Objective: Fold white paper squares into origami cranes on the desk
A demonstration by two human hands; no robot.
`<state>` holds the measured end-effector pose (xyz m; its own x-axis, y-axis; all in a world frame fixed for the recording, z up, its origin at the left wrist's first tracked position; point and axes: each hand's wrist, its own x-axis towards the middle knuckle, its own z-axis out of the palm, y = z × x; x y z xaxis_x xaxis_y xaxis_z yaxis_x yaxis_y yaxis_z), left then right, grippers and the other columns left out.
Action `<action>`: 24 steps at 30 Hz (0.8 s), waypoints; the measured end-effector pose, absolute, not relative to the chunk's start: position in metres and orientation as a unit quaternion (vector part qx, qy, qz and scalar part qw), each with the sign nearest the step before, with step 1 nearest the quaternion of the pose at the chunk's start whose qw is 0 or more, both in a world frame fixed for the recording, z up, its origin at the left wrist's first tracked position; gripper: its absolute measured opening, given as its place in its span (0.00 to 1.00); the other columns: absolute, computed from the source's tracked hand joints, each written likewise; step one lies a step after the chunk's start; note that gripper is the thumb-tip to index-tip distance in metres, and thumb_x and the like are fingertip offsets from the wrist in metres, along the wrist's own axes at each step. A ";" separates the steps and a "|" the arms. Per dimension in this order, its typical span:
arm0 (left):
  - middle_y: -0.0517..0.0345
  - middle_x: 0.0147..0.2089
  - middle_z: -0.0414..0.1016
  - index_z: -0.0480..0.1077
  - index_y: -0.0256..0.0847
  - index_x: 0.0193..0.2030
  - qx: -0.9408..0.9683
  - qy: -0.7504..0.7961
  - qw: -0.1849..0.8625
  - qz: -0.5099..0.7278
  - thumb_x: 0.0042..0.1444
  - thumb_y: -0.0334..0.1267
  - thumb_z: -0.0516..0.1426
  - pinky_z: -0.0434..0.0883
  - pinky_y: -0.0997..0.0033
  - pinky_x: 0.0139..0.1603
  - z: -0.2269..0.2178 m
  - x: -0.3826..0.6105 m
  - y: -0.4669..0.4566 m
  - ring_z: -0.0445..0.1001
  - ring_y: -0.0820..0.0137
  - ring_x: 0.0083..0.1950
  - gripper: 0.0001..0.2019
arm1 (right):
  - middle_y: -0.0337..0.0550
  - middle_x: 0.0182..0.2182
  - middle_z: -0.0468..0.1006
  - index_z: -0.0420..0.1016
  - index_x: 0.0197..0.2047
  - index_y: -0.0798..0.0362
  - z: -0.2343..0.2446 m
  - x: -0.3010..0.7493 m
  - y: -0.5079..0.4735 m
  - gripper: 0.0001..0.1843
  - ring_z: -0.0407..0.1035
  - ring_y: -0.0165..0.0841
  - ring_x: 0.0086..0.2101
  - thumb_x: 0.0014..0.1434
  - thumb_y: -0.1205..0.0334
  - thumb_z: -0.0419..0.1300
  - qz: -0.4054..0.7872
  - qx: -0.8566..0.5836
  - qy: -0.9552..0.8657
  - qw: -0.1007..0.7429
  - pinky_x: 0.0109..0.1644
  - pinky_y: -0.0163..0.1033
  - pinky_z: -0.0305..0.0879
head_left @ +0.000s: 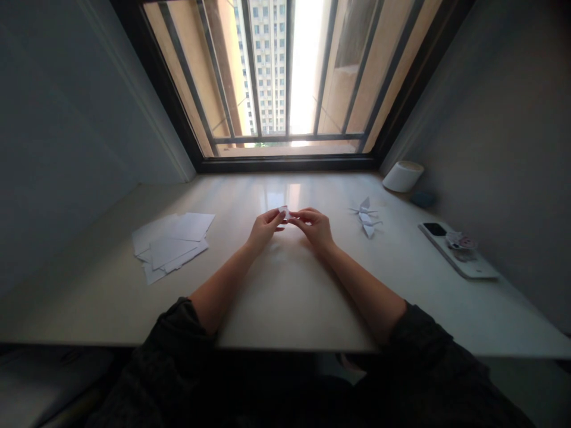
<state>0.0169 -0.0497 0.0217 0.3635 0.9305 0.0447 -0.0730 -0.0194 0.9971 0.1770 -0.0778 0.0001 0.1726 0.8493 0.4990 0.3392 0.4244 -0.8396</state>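
Between my two hands is a small folded piece of white paper (284, 211), held just above the white tabletop. My left hand (264, 227) pinches it between thumb and fingers from the left. From the right, the fingertips of my right hand (314, 226) close on its edge. The fingers partly cover the paper, so its exact folded shape cannot be made out. Two white paper cranes (366, 219) lie on the table to the right of my right hand. Off to the left is a loose pile of white paper sheets (173, 244).
A white phone (479, 270) lies at the right with a small clear, crumpled-looking item (461, 242) on it. In the back right corner, a white roll (402, 176) rests near a dark rounded object (423, 198). A barred window (288, 161) borders the far edge; walls flank both sides.
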 end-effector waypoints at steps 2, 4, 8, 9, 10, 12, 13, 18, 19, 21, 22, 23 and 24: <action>0.50 0.41 0.77 0.73 0.37 0.49 0.575 0.370 0.592 0.427 0.47 0.56 0.62 0.70 0.69 0.42 0.021 0.017 -0.050 0.75 0.66 0.43 0.28 | 0.42 0.32 0.78 0.82 0.38 0.50 0.000 0.177 -0.078 0.17 0.67 0.30 0.28 0.49 0.47 0.67 0.226 -0.495 -0.601 0.586 0.33 0.37 0.65; 0.49 0.42 0.77 0.73 0.37 0.49 0.574 0.364 0.594 0.431 0.47 0.56 0.62 0.70 0.68 0.43 0.020 0.017 -0.050 0.76 0.65 0.44 0.28 | 0.43 0.32 0.78 0.82 0.37 0.50 0.001 0.177 -0.078 0.17 0.68 0.31 0.29 0.49 0.46 0.66 0.231 -0.504 -0.597 0.580 0.33 0.37 0.65; 0.48 0.42 0.78 0.75 0.37 0.45 0.567 0.352 0.609 0.428 0.48 0.56 0.62 0.70 0.65 0.45 0.020 0.018 -0.049 0.77 0.62 0.45 0.26 | 0.42 0.34 0.78 0.80 0.42 0.49 0.004 0.176 -0.081 0.18 0.70 0.31 0.29 0.53 0.47 0.63 0.225 -0.521 -0.602 0.562 0.35 0.38 0.68; 0.47 0.42 0.78 0.75 0.36 0.44 0.562 0.353 0.616 0.426 0.48 0.56 0.61 0.70 0.64 0.46 0.020 0.018 -0.049 0.77 0.61 0.45 0.25 | 0.42 0.34 0.78 0.79 0.44 0.48 0.004 0.176 -0.082 0.17 0.70 0.31 0.29 0.55 0.48 0.61 0.215 -0.524 -0.607 0.557 0.36 0.38 0.68; 0.47 0.42 0.78 0.75 0.36 0.44 0.556 0.354 0.622 0.423 0.48 0.56 0.61 0.70 0.63 0.46 0.020 0.018 -0.049 0.77 0.61 0.45 0.25 | 0.42 0.35 0.78 0.78 0.46 0.47 0.005 0.176 -0.082 0.17 0.71 0.32 0.29 0.57 0.49 0.60 0.201 -0.527 -0.615 0.551 0.36 0.38 0.68; 0.48 0.42 0.78 0.76 0.37 0.43 0.548 0.358 0.627 0.422 0.48 0.55 0.61 0.70 0.62 0.47 0.020 0.018 -0.050 0.78 0.61 0.44 0.24 | 0.43 0.37 0.79 0.77 0.47 0.46 0.005 0.175 -0.084 0.16 0.71 0.32 0.30 0.61 0.51 0.56 0.170 -0.537 -0.631 0.533 0.36 0.38 0.68; 0.48 0.42 0.79 0.76 0.37 0.43 0.548 0.361 0.626 0.421 0.49 0.55 0.61 0.70 0.62 0.46 0.020 0.018 -0.050 0.78 0.61 0.44 0.23 | 0.43 0.38 0.80 0.77 0.47 0.46 0.005 0.175 -0.084 0.16 0.72 0.33 0.31 0.62 0.51 0.54 0.156 -0.543 -0.637 0.524 0.37 0.38 0.68; 0.48 0.40 0.79 0.76 0.36 0.41 0.556 0.370 0.610 0.427 0.49 0.54 0.62 0.71 0.64 0.44 0.019 0.020 -0.051 0.78 0.62 0.42 0.22 | 0.42 0.34 0.81 0.74 0.51 0.46 0.009 0.175 -0.088 0.18 0.73 0.35 0.31 0.62 0.50 0.54 0.133 -0.576 -0.627 0.507 0.40 0.40 0.68; 0.48 0.40 0.79 0.76 0.36 0.41 0.557 0.371 0.608 0.428 0.49 0.53 0.61 0.71 0.64 0.44 0.019 0.020 -0.051 0.78 0.62 0.42 0.22 | 0.42 0.34 0.81 0.74 0.51 0.47 0.010 0.175 -0.089 0.19 0.73 0.35 0.31 0.61 0.50 0.55 0.134 -0.575 -0.628 0.507 0.39 0.40 0.68; 0.49 0.40 0.79 0.76 0.37 0.41 0.557 0.374 0.603 0.431 0.49 0.52 0.61 0.71 0.64 0.44 0.018 0.021 -0.051 0.79 0.62 0.41 0.21 | 0.41 0.33 0.81 0.74 0.50 0.47 0.011 0.174 -0.089 0.20 0.73 0.34 0.30 0.58 0.48 0.58 0.138 -0.569 -0.636 0.503 0.38 0.39 0.68; 0.49 0.39 0.79 0.76 0.37 0.41 0.557 0.377 0.601 0.432 0.50 0.52 0.61 0.71 0.64 0.44 0.018 0.021 -0.051 0.79 0.63 0.41 0.20 | 0.41 0.33 0.80 0.75 0.49 0.47 0.011 0.174 -0.089 0.20 0.73 0.34 0.30 0.57 0.47 0.59 0.139 -0.565 -0.641 0.501 0.38 0.39 0.68; 0.50 0.39 0.79 0.76 0.37 0.41 0.555 0.380 0.600 0.434 0.50 0.51 0.61 0.71 0.64 0.44 0.018 0.021 -0.050 0.79 0.63 0.40 0.20 | 0.41 0.33 0.80 0.75 0.49 0.47 0.011 0.174 -0.089 0.20 0.72 0.34 0.30 0.57 0.47 0.59 0.140 -0.563 -0.644 0.500 0.37 0.39 0.68; 0.50 0.39 0.79 0.76 0.37 0.41 0.551 0.383 0.600 0.435 0.50 0.51 0.61 0.71 0.64 0.43 0.018 0.021 -0.050 0.79 0.63 0.40 0.20 | 0.42 0.34 0.80 0.76 0.49 0.47 0.010 0.174 -0.088 0.19 0.72 0.34 0.30 0.57 0.47 0.59 0.139 -0.562 -0.644 0.501 0.36 0.39 0.68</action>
<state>0.0212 -0.0499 0.0179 0.3280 0.9445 0.0189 -0.0994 0.0146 0.9949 0.1743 -0.0883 0.0102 0.1321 0.8621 0.4892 0.5844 0.3310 -0.7409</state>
